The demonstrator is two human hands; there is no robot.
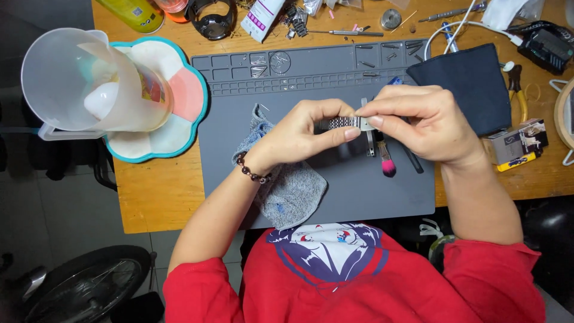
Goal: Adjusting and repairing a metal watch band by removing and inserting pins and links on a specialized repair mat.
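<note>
Two hands meet over the grey work mat (pixel 335 191), sharing one metal watch band (pixel 342 123). Left hand (pixel 299 134) pinches its left end between thumb and forefinger; right hand (pixel 427 122) pinches the right end, fingers closed narrow. I judge the band light, linked and floppy, slick where polished, so it needs a hold at both ends. Below it lie a pink-tipped brush (pixel 386 161) and a grey cloth (pixel 287 179).
</note>
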